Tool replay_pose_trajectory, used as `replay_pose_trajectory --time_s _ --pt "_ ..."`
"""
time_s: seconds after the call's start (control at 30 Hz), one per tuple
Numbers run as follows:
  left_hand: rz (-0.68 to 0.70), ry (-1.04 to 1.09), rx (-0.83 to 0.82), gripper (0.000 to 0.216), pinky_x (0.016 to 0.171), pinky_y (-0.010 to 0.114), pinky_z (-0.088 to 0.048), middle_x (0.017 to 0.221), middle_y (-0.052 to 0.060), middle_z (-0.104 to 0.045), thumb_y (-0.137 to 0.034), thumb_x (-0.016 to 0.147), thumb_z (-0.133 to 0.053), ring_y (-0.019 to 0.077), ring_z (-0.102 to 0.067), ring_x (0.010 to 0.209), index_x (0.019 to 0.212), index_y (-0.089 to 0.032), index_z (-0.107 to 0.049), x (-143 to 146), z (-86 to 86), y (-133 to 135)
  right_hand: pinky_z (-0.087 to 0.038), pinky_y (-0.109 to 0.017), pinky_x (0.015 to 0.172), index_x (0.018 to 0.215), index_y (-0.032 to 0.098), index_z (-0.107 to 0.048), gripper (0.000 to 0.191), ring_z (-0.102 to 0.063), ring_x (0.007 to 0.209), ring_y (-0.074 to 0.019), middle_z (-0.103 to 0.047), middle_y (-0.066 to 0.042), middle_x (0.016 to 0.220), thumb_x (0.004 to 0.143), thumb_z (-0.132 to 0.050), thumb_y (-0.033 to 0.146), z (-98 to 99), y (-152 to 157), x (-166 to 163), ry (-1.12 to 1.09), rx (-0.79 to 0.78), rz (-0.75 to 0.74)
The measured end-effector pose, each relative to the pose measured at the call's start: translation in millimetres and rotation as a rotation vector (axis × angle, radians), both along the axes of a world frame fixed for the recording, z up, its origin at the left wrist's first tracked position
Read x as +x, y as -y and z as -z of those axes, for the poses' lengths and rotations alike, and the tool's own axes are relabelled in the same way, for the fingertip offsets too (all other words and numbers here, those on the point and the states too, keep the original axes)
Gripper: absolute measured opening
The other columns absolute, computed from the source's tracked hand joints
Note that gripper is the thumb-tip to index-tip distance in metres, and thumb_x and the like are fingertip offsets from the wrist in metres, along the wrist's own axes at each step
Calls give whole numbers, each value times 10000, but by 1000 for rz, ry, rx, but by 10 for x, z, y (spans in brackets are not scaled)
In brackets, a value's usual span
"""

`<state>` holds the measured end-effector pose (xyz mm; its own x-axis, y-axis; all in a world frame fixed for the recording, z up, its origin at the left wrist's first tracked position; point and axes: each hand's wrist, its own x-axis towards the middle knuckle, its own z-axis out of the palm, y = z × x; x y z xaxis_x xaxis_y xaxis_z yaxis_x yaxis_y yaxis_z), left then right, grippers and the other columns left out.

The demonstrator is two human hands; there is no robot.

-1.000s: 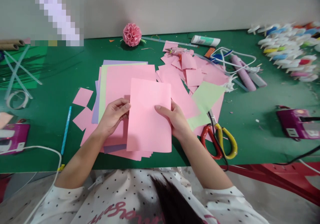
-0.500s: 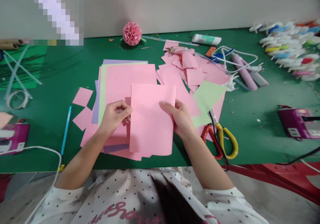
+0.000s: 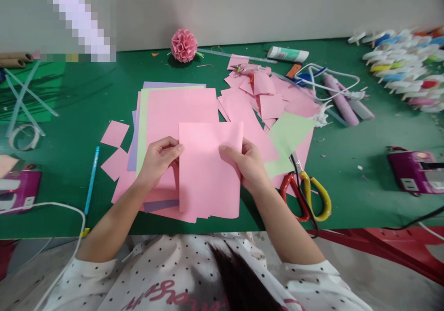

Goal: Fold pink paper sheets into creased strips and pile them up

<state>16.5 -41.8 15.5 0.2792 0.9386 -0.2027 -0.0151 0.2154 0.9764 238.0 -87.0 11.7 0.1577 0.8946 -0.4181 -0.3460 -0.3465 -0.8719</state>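
Observation:
A pink sheet of paper (image 3: 210, 177), bent over along its right side, is held up between my hands. My left hand (image 3: 162, 158) pinches its left edge, with the thumb on the front. On the right side my right hand (image 3: 248, 163) grips the curved fold, thumb lying on the front face and the other fingers behind. Below the held sheet lies a stack of pink paper (image 3: 180, 103), with green and purple sheets showing at its left and top edges. Two small pink squares (image 3: 115, 134) rest left of the stack.
Scissors (image 3: 324, 198) with red and yellow handles lie by my right forearm, near a green paper piece (image 3: 291, 133). Pink cut pieces (image 3: 272, 106) are heaped behind. A folded-paper ball (image 3: 184, 45) sits by the wall; a blue pencil (image 3: 92, 181) lies left.
The pink sheet has shifted slightly down and to the left in my hands. My left hand's fingers have moved a little further behind its left edge.

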Motion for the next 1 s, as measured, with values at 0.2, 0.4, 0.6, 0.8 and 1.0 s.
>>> replay_pose_trajectory --time_s 0.2,0.4,0.6,0.8,1.0 --pt "-170 -107 160 590 492 263 -224 585 -60 -224 -419 824 -804 78 -232 558 518 -182 -359 22 30 -19 -566 -331 692 951 226 -709 384 -697 775 -197 -750 -22 902 667 -897 404 57 32 -41 -3 12 -109" --pt "-131 -136 142 568 485 285 -218 566 -55 -250 -480 818 -806 89 -264 542 516 -188 -424 -8 66 -14 -564 -334 701 957 221 -708 384 -707 791 -213 -763 -37 926 669 -898 389 63 32 -1 7 -21 -141" --pt "-101 -208 207 594 482 289 -206 567 -54 -244 -492 856 -767 90 -252 534 527 -193 -373 -29 54 -10 -568 -331 738 998 221 -749 351 -730 825 -223 -789 -47 948 751 -841 453 16 6 12 19 1 -185" --pt "-89 -253 228 579 499 295 -186 567 -53 -250 -472 884 -741 91 -243 547 535 -192 -373 -8 38 5 -576 -341 711 909 212 -781 320 -728 709 -212 -794 -38 841 713 -863 451 -16 -15 19 -38 -2 -95" --pt "-95 -204 201 512 510 294 -190 582 -51 -290 -481 854 -773 96 -257 564 557 -190 -474 -10 49 -2 -571 -330 689 892 210 -782 326 -730 707 -209 -788 -34 802 687 -878 445 -13 -16 7 -44 -19 -88"
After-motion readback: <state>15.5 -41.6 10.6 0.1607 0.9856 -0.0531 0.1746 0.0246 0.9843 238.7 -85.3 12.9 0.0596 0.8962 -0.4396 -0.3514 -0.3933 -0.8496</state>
